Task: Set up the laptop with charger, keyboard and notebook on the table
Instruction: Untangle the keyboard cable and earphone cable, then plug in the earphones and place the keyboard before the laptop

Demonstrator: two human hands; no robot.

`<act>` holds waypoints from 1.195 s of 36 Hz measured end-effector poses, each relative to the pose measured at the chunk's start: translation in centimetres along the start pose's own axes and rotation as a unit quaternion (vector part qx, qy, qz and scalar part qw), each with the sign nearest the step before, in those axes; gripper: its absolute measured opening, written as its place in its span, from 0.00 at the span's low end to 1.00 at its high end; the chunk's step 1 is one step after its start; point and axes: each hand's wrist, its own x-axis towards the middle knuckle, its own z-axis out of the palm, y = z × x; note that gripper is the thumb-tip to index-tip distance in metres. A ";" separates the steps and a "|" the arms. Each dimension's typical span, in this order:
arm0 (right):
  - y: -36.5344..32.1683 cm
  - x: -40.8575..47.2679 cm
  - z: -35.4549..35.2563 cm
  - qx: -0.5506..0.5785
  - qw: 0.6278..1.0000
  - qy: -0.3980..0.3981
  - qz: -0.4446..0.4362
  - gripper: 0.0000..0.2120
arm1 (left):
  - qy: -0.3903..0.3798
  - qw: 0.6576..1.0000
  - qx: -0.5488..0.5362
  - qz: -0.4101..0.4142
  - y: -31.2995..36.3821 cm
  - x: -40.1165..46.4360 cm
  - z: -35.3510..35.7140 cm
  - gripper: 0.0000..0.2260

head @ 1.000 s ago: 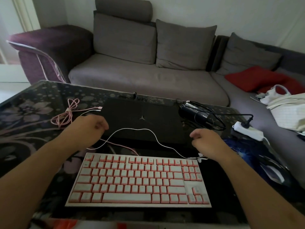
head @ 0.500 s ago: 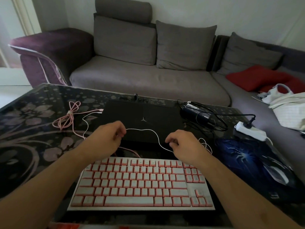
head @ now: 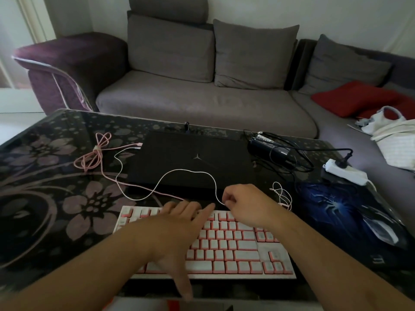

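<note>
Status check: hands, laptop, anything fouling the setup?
Left hand open, flat over keyboard. Right hand pinching white cable. Laptop closed, white cable draped across its lid. Charger beside laptop.

Closed black laptop [head: 193, 161] flat at table's far middle, black charger brick [head: 268, 148] with tangled cord just right, pink-and-white keyboard [head: 224, 241] near, thin white cable [head: 179, 173] looping across the lid.

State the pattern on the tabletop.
Pale pinkish flowers and swirls on the glossy black tabletop, seen in the head view.
</note>
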 end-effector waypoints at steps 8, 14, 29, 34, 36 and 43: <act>0.4 -0.1 -0.4 0.055 0.998 -0.016 0.007 0.09 | 0.070 0.997 0.022 0.029 0.1 -0.3 -0.3 0.63; 1.2 -0.3 -1.6 0.093 0.995 0.004 0.036 0.11 | 0.069 0.997 0.011 0.011 -1.3 -0.8 -1.1 0.63; 3.5 0.8 -2.0 -0.020 0.984 0.137 0.115 0.08 | 0.144 0.985 -0.089 -0.037 -2.5 -0.7 -1.4 0.49; 0.5 1.4 -1.7 0.076 0.987 0.139 0.041 0.05 | 0.324 0.921 -0.152 -0.150 -4.2 0.2 -2.8 0.26; -0.6 1.9 -1.0 0.060 0.993 0.106 0.010 0.15 | 0.323 0.913 -0.139 -0.207 -5.3 0.7 -2.7 0.27; -1.2 2.6 -0.6 0.000 0.996 0.088 -0.020 0.13 | 0.254 0.940 -0.129 -0.188 -7.2 2.3 -2.0 0.17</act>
